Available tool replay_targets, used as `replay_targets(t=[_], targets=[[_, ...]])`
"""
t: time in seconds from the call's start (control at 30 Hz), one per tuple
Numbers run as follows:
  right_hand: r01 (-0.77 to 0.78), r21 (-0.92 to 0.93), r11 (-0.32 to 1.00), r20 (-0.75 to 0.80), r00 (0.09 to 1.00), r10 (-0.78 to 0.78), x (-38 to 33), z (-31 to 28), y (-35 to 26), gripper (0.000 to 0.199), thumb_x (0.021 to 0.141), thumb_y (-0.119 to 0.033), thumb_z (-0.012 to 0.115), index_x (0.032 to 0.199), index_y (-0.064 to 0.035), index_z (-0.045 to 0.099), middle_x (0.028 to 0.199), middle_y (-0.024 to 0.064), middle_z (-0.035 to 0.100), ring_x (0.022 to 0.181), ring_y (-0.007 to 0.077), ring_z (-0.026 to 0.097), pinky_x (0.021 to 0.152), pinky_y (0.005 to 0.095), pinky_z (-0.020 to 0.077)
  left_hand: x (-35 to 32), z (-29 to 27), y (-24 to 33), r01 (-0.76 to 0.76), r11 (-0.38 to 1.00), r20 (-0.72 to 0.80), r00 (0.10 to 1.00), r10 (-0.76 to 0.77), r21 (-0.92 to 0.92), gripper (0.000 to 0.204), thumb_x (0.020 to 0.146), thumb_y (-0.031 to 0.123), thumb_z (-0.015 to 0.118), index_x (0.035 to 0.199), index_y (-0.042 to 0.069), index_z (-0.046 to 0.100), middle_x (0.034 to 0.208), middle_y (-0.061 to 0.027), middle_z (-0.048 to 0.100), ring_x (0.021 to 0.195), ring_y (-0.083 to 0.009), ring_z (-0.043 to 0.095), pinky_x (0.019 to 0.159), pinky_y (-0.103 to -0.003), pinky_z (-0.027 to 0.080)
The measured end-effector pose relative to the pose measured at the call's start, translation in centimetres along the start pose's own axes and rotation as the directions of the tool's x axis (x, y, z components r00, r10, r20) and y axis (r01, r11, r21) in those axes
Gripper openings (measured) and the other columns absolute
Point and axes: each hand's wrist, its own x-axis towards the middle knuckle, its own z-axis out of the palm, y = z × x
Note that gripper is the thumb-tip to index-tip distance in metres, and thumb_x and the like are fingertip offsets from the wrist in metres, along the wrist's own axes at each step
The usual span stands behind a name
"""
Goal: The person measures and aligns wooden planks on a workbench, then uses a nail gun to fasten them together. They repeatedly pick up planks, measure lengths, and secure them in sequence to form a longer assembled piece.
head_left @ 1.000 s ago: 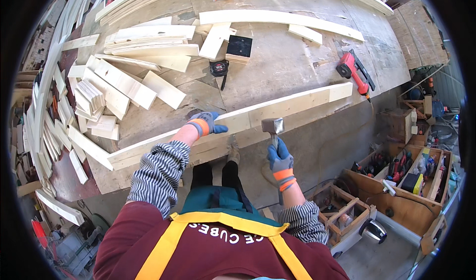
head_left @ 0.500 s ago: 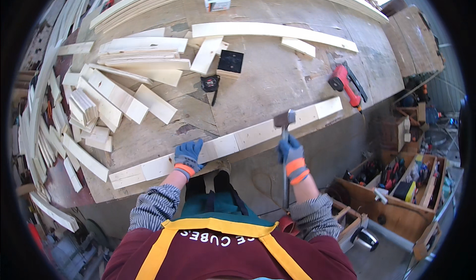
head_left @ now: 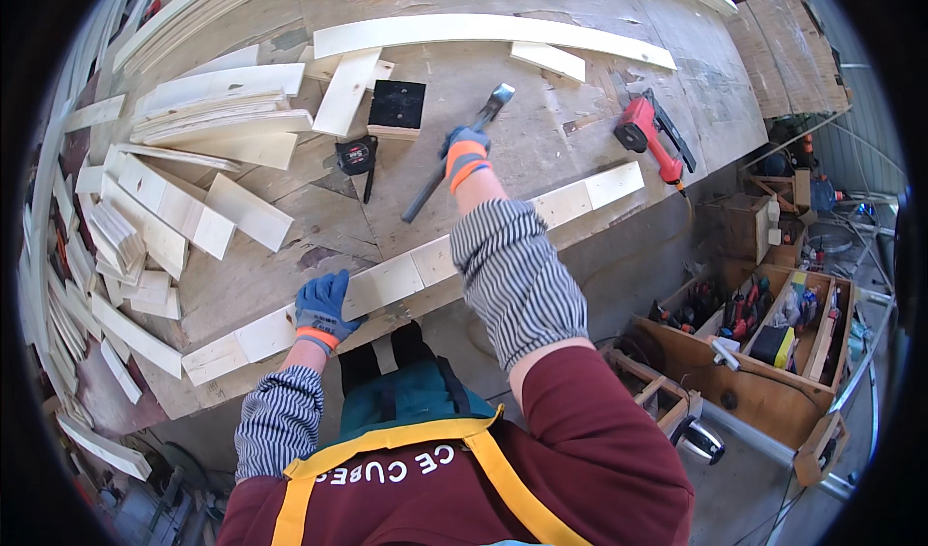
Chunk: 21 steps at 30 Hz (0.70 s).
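Workshop setting, big worn plywood workbench (head_left: pixel 541 150) seen from above, littered with pale wood offcuts. Right hand (head_left: pixel 465 155), in a blue glove with orange cuff, is stretched out over the middle of the bench, fingers wrapped tight round the handle of a hammer (head_left: pixel 456 156); hammer head points up and away toward the far side, handle end angles down-left, off the wood. Left hand (head_left: pixel 324 306), same kind of glove, presses down on a long pale plank (head_left: pixel 406 273) lying along the near edge of the bench, fingers curled over its near edge, gripping it. Plank runs from lower left up to the right, showing pencil-like cross marks; its right end sits near a red power tool (head_left: pixel 650 138) that lies on the bench. Black tape measure (head_left: pixel 358 155) sits just left of the hammer handle, a black square block (head_left: pixel 396 107) beyond it. Long thin board (head_left: pixel 483 31) lies across the far part of the bench. Stack of short boards (head_left: pixel 155 217) piled on the left. Wooden tool crate (head_left: pixel 764 353) with hand tools stands on the floor at lower right. Person wears striped sleeves, maroon top, yellow apron straps.
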Motion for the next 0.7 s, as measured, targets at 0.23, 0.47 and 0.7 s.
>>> replay_targets(t=[0.23,0.47,0.7], targets=[[-0.152,-0.103,0.983,0.124,0.979,0.165,-10.4,-9.4,-1.6,0.022,0.088,-0.023,0.064,0.073,-0.0106,0.054,0.052,0.0019,0.048,0.036,0.0157,0.043,0.036,0.0308,0.0337,-0.2,-0.5,0.4,0.001,0.998,-0.007,1.000,-0.001,0.062,0.099,0.063,0.060,0.074,0.143,0.015,0.037,0.127,-0.0077,0.047,0.116,-0.0282,0.045,0.103,-0.042,0.032],[0.021,-0.290,0.957,-0.020,0.999,-0.028,-18.7,-25.2,-7.3,0.028,0.090,-0.021,0.065,0.116,-0.0100,0.065,0.060,0.0008,0.051,0.041,0.0126,0.045,0.038,0.0286,0.0344,-2.4,0.2,-2.1,0.091,0.988,-0.156,0.985,-0.071,0.125,0.113,0.054,0.057,0.081,0.145,0.012,0.032,0.128,-0.0113,0.046,0.120,-0.0293,0.043,0.108,-0.046,0.028],[-0.031,-0.234,0.972,-0.110,0.994,0.005,-14.7,-35.7,-8.0,0.028,0.090,-0.018,0.064,0.118,-0.0126,0.064,0.061,-0.0004,0.053,0.041,0.0097,0.044,0.038,0.0261,0.0341,2.8,-4.8,4.9,-0.036,0.997,-0.140,0.989,0.045,0.072,0.087,0.069,0.061,0.069,0.134,0.007,0.047,0.121,-0.0131,0.056,0.113,-0.0325,0.051,0.099,-0.045,0.038]])
